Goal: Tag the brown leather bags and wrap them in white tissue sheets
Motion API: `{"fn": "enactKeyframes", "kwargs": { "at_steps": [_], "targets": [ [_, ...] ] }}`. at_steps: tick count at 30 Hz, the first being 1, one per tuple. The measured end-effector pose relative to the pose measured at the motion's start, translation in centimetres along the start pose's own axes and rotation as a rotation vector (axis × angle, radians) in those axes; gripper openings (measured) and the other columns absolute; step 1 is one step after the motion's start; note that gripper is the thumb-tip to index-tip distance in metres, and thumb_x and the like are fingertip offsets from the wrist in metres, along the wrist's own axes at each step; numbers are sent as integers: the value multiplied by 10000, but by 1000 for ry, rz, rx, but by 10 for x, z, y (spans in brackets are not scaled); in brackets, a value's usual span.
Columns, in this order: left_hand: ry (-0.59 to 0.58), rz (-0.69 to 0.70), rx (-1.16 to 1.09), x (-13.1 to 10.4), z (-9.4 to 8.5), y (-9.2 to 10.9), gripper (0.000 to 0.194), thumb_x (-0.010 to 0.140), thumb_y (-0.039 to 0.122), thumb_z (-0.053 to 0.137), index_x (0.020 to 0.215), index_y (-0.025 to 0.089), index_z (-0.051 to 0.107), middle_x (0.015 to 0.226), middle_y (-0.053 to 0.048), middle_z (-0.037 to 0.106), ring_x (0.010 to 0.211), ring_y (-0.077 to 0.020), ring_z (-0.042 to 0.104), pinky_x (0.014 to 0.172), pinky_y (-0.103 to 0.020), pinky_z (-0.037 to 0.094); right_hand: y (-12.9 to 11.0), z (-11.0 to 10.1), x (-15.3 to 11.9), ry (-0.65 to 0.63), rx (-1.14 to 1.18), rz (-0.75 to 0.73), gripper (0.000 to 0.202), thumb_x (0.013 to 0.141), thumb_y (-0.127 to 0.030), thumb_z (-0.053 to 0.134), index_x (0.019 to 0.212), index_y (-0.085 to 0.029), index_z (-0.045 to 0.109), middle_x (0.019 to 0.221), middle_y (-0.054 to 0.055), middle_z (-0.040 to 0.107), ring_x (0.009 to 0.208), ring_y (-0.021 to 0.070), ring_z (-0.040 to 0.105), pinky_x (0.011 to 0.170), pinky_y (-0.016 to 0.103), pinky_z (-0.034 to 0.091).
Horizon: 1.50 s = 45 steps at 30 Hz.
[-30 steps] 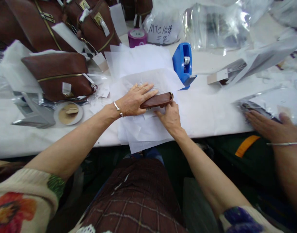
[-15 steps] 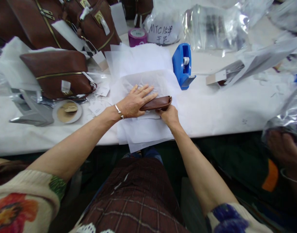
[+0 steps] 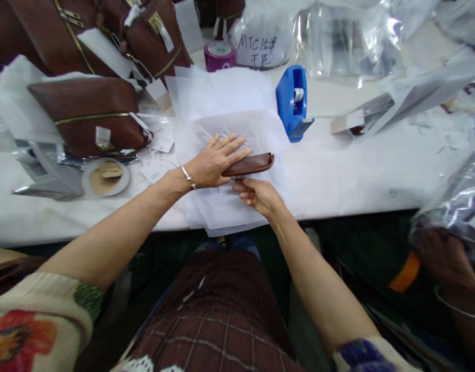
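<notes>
My left hand [image 3: 217, 161] lies flat with its fingers spread, pressing on white tissue paper [image 3: 256, 118] and on the left end of a slim brown leather pouch [image 3: 253, 165]. The pouch's right end shows a small dark metal piece at the corner. Just below the pouch's near edge is my right hand [image 3: 262, 196], palm turned partly up, fingers loosely bent and apart. Its fingertips reach toward the paper by the pouch; I see nothing held in them. More tissue sheets lie stacked underneath.
A blue tape dispenser [image 3: 293, 106] stands right of the paper, a purple tape roll [image 3: 219, 56] behind. Brown bags [image 3: 90, 116], a grey metal dispenser [image 3: 51, 173] and a round dish [image 3: 105, 177] are left. At far right, another person's hand [image 3: 448, 258] holds clear plastic.
My right hand has let go of the pouch's right end and moved left and nearer me, its fingers now in sight. My left hand stays in place. The other person's hand has shifted.
</notes>
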<state>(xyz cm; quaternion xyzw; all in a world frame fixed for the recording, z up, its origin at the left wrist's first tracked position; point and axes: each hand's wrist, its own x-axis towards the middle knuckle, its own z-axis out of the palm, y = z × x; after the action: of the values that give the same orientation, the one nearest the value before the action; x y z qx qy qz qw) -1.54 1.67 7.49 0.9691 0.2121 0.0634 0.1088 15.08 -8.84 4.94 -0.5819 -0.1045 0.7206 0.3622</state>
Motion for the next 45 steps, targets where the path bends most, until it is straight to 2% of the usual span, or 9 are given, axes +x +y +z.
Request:
{"fn": "enactKeyframes", "kwargs": {
  "at_steps": [6, 17, 20, 26, 29, 32, 35, 37, 45],
  "targets": [
    [7, -1, -9, -1, 1, 0, 747, 819, 330, 620, 1480, 175, 309, 1548, -203, 270, 1417, -399, 242, 1107, -633, 192, -1, 5, 9, -81, 150, -18, 198, 877, -164, 493, 1028, -167, 622, 775, 41, 732, 449, 67, 550, 371, 145, 330],
    [9, 11, 6, -4, 6, 1, 798, 804, 315, 659, 1493, 194, 275, 1557, -192, 257, 1428, -388, 224, 1126, -620, 160, 12, 5, 16, -23, 237, -193, 254, 733, -121, 577, 975, -193, 605, 962, 16, 723, 623, 89, 654, 441, 156, 426],
    [40, 9, 20, -10, 18, 4, 791, 801, 298, 669, 1488, 210, 287, 1562, -177, 256, 1447, -374, 185, 1142, -628, 110, 20, 9, 20, 40, 30, -306, 243, 734, -191, 597, 976, -174, 610, 971, 50, 721, 679, 142, 680, 466, 198, 480],
    [98, -3, 87, -20, 38, 12, 809, 786, 231, 678, 1489, 228, 276, 1566, -166, 252, 1459, -353, 160, 1145, -646, 100, 44, 9, 6, 378, -352, -450, 305, 807, -340, 543, 1058, -169, 570, 890, 44, 709, 640, 160, 661, 502, 250, 523],
    [110, 2, 104, -21, 40, 12, 824, 768, 237, 705, 1481, 221, 292, 1565, -169, 252, 1458, -357, 161, 1141, -655, 102, 51, -8, -19, 322, -690, -620, 278, 852, -384, 549, 1027, -179, 618, 910, 56, 705, 748, 183, 664, 693, 319, 548],
    [114, 11, 121, -21, 40, 12, 815, 774, 324, 719, 1472, 204, 316, 1563, -181, 249, 1457, -367, 158, 1136, -663, 90, 52, -29, -42, 166, -1173, -891, 431, 786, -405, 702, 1153, -194, 625, 1160, 116, 663, 1084, 267, 590, 963, 427, 447],
    [118, 25, 123, -21, 39, 13, 819, 782, 432, 704, 1464, 167, 336, 1559, -204, 245, 1451, -389, 155, 1128, -673, 90, 50, -41, -51, 128, -1481, -992, 543, 737, -355, 775, 1228, -199, 602, 1282, 127, 603, 1190, 296, 514, 1013, 454, 390],
    [124, 33, 137, -21, 38, 15, 818, 781, 417, 701, 1467, 162, 334, 1559, -208, 242, 1448, -397, 160, 1126, -675, 100, 50, -40, -50, 136, -1565, -1019, 472, 762, -323, 756, 1201, -211, 623, 1267, 116, 614, 1168, 280, 526, 1001, 436, 397],
    [144, 32, 191, -18, 37, 15, 700, 792, 96, 560, 1459, 178, 363, 1546, -189, 285, 1438, -368, 221, 1114, -672, 168, 50, -23, -38, 127, -1584, -978, 162, 842, -217, 643, 984, -247, 716, 1069, 53, 709, 994, 224, 612, 892, 378, 451]
  ]
}}
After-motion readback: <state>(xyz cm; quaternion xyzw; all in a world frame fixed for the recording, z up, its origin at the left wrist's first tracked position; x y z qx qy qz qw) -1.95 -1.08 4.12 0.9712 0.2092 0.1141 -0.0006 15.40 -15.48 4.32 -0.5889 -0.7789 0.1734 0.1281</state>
